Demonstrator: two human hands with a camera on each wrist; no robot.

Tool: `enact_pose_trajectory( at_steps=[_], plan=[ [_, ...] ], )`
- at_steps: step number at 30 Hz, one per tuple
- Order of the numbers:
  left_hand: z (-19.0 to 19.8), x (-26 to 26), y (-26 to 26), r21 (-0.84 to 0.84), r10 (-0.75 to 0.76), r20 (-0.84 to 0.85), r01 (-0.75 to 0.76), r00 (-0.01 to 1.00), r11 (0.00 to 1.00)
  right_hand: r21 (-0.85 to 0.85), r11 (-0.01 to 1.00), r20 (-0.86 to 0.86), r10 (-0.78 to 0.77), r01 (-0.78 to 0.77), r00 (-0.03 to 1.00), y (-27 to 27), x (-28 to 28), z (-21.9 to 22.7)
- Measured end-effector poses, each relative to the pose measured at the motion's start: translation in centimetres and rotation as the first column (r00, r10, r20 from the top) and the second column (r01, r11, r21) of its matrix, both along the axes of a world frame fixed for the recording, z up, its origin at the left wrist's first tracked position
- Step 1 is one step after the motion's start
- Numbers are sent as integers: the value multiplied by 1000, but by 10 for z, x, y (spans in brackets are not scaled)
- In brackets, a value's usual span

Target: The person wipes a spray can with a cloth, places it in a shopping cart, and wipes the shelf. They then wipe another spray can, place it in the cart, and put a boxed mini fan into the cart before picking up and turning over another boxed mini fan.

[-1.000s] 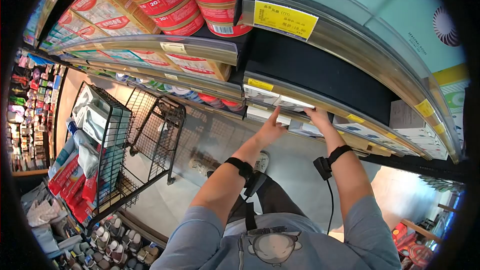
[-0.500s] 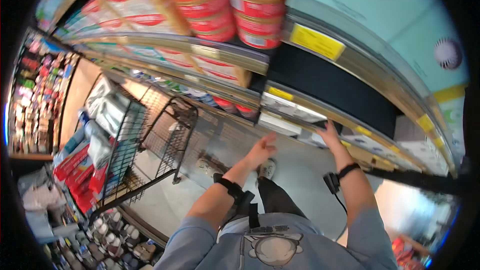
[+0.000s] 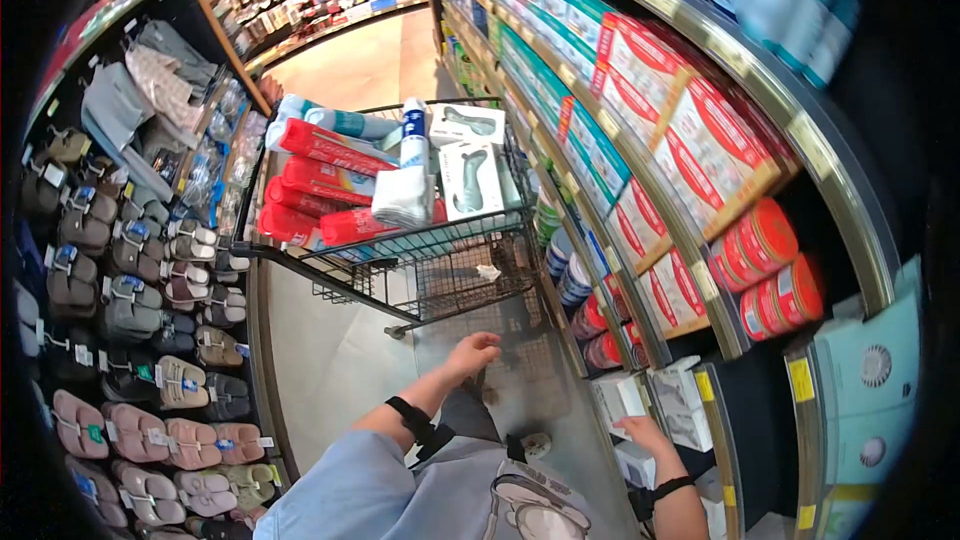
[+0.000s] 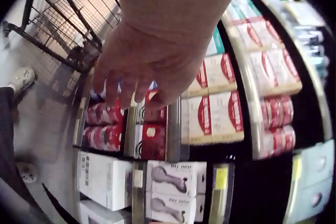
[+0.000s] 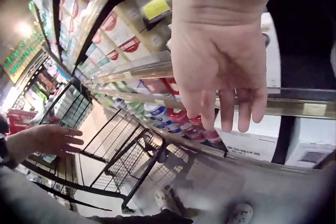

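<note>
My left hand (image 3: 470, 356) hangs in the air over the aisle floor, holding nothing, its fingers loosely extended; the left wrist view shows the same hand (image 4: 152, 66) with fingers spread. My right hand (image 3: 645, 432) is beside the low shelf with the white fan boxes (image 3: 682, 405). In the right wrist view the right hand (image 5: 220, 71) has extended fingers and an empty palm, in front of white boxes (image 5: 252, 140). Two boxes with a fan picture (image 4: 172, 178) stand stacked on the shelf in the left wrist view.
A black wire cart (image 3: 430, 230) stands ahead, holding red packages (image 3: 325, 147), bottles and two white fan boxes (image 3: 470, 180). Slippers (image 3: 130, 305) hang along the left side. Red tins (image 3: 755, 245) and large red-and-white boxes (image 3: 715, 140) fill shelves at right.
The head view has swung left toward the cart and slippers. Both hands have drawn apart; the left has moved away from the shelf, while the right remains near it.
</note>
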State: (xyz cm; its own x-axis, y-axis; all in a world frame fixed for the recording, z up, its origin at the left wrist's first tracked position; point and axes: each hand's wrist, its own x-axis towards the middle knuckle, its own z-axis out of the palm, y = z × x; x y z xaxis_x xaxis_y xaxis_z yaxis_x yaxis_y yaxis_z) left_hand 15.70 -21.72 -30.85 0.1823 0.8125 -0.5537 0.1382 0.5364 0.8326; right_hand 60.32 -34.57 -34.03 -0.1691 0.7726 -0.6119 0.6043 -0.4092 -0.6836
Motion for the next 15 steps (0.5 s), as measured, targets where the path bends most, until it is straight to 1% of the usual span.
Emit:
enact_pose_trajectory(
  at_steps=[1,2,3,4,6,7,8,9,10,11,12,13,14,15],
  plan=[
    [14,-13,8,2,15,8,-15,1000,1000,2,998,104,65,-66,992,27,-21,19],
    [32,-24,16,23,61,-17,-61,998,998,2,997,112,79,-79,991,50,-39,26],
    [48,-34,24,44,108,-39,-106,993,993,124,988,51,89,-95,995,73,-56,28],
    [58,-42,32,39,121,-28,-119,992,992,241,965,-10,106,-101,994,94,-74,34],
    [75,-59,52,113,168,94,-178,981,978,245,943,74,213,-225,974,147,-125,83],
    [81,-67,64,153,139,107,-154,985,976,290,944,-8,170,-161,985,166,-143,84],
    [97,-73,75,151,145,118,-162,982,975,327,941,-92,127,-90,988,183,-162,88],
    [112,-77,85,206,147,137,-173,980,963,325,940,-81,131,-98,988,201,-178,93],
    [121,-81,95,257,148,156,-185,977,948,340,936,-113,133,-87,985,221,-197,105],
    [108,-86,109,286,141,305,-232,942,930,352,933,-146,134,-75,980,239,-215,114],
    [113,-90,119,277,144,312,-235,939,931,423,904,-183,148,-58,972,257,-233,123],
    [125,-93,129,299,141,273,-223,952,928,492,870,-218,165,-37,962,275,-249,129],
    [132,-96,141,322,135,233,-208,963,924,536,844,-202,114,13,973,291,-263,128],
    [128,-98,155,309,112,244,-187,963,932,535,845,-169,97,8,981,309,-273,129]
  ],
)
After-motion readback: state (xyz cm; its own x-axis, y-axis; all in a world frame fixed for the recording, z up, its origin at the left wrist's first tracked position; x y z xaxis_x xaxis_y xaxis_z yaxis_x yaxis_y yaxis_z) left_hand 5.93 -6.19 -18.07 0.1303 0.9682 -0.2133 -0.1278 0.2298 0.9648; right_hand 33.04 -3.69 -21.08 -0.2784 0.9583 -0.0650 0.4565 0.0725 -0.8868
